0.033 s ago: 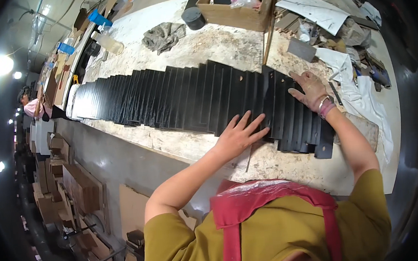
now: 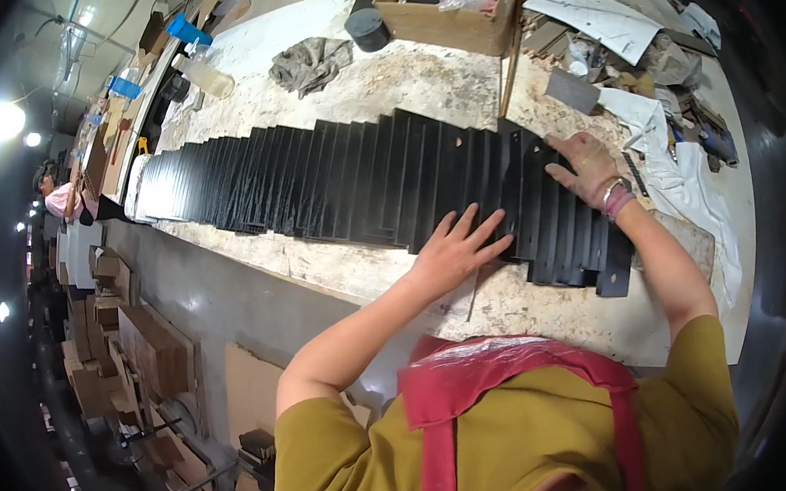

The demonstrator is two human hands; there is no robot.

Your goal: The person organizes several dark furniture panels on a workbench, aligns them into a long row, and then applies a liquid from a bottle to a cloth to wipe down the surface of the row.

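Observation:
A long overlapping row of glossy black flat panels runs across the worktable, fanned out from far left to right. My left hand lies with fingers spread on the near edge of the row, right of its middle. At the right end, my right hand rests on the panels' far edge, thumb and fingers apart; a bracelet and a pink band circle that wrist. Neither hand grips anything. Small pale marks or holes show on a few panels near the right end. The lowest panel sticks out toward me there.
Beyond the row are a grey rag, a dark round container, a cardboard box and a clear bottle. Scraps and a white cloth cover the right side. Cartons stand on the left floor; another person is farther off.

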